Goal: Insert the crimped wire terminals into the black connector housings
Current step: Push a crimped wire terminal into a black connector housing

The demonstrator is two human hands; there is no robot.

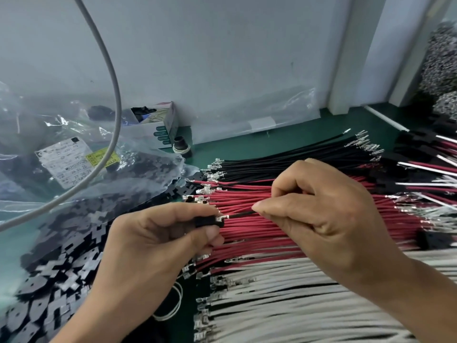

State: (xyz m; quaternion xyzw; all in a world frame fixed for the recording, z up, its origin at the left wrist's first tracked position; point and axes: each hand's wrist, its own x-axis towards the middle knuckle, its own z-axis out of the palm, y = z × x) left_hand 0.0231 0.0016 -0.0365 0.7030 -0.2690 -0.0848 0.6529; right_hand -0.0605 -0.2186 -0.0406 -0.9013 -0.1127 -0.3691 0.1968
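Left hand (pixel 153 241) low centre-left, thumb and curled fingers pinching a small black plastic connector housing (pixel 207 222); grip grasping it, open end facing right. Right hand (pixel 319 216) just right of it, thumb and forefinger pinching a thin black insulated wire (pixel 243 214); other fingers curled in. The wire's silver crimped metal terminal (pixel 223 217) sits at the mouth of the housing, touching it; how far in, cannot tell. Both hands hover above a spread of loose wires lying side by side on the green table (pixel 272 144): a band of black wires with crimped ends (pixel 284 162) at the far side, a band of red wires with crimped ends (pixel 247 233) in the middle under the hands, a band of white wires with crimped ends (pixel 296 305) nearest. Left of the wires, a heap of black connector housings (pixel 61 268) spills from a clear plastic bag (pixel 148 169) bearing a white printed label (pixel 66 164) with a yellow sticker (pixel 103 157) beside it. A grey cable (pixel 112 78) arcs down across the left of the view. Against the pale back wall (pixel 222 58), a small open white-and-teal cardboard box (pixel 158 127) and, just right of it, a small black round part (pixel 181 144). Far right, assembled housings with red and white wires (pixel 425 167), blurred.
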